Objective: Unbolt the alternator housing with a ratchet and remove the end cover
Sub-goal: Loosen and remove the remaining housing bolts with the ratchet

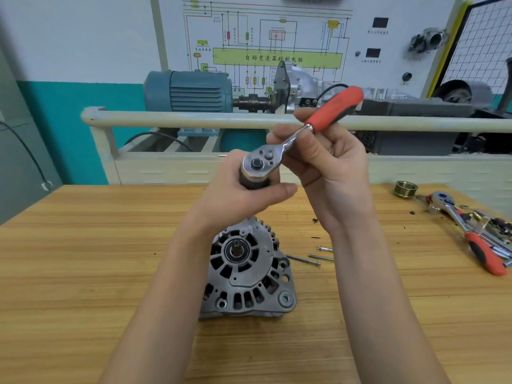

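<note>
On the wooden tabletop [83,273] the alternator [246,273] stands with loose bolts [304,260] beside it. The ratchet [302,131] is gripped by the right hand [327,162]; its socket [253,182] is clasped by the left hand [243,195], seemingly being fitted or swapped before bolts are tackled.

Wiring diagram board [266,37], green box: "自动变速器控制电脑"; other labels too small.

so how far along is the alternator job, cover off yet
Done: three long bolts lie loose on the bench beside the alternator. In hand: the ratchet is raised above it, right hand on its shank, left hand gripping the socket. Left: the end cover looks still seated.
</note>
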`<state>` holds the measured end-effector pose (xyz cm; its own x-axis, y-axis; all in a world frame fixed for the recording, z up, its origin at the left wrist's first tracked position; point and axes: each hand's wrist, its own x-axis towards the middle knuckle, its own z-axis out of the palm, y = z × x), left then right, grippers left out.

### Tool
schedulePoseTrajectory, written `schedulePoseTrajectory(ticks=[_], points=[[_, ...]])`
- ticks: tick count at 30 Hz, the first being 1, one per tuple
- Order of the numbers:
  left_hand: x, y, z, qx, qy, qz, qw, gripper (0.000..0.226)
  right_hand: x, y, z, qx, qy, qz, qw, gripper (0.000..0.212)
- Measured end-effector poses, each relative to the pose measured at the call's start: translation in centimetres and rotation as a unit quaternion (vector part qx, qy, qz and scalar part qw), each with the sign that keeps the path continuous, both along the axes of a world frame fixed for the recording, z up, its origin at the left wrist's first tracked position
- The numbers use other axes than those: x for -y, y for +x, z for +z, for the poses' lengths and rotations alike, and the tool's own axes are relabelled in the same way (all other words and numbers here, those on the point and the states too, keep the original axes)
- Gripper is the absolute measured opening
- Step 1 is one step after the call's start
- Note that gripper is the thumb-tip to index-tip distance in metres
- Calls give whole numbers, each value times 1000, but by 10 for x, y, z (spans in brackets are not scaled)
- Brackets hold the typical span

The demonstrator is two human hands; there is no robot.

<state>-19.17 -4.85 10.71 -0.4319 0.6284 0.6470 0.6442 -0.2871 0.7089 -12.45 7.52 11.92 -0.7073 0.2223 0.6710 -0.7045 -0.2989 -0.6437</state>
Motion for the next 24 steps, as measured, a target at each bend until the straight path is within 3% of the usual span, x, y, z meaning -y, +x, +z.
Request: schedulePoseTrajectory(ticks=[3, 5, 7, 11, 17, 24], points=[[-3, -2, 0, 40, 55, 25, 997, 27, 0, 3, 1, -19, 8, 14, 1000, 15], [-7, -2, 1, 90, 107, 36, 990, 12, -2, 4, 2, -39, 45, -8, 998, 14], [-11, -2, 2, 121, 140, 56, 981, 27, -2, 4, 1, -55, 78, -29, 995, 15], [-4, -4, -1, 54, 81, 45, 994, 18, 0, 3, 1, -40, 41, -36, 998, 26], [1, -2, 1, 4, 5, -16, 1000, 27, 5, 0, 0, -9, -1, -16, 1000, 29], [-8, -5, 2, 89, 120, 40, 988, 24, 1, 3, 1, -52, 54, -26, 997, 19]])
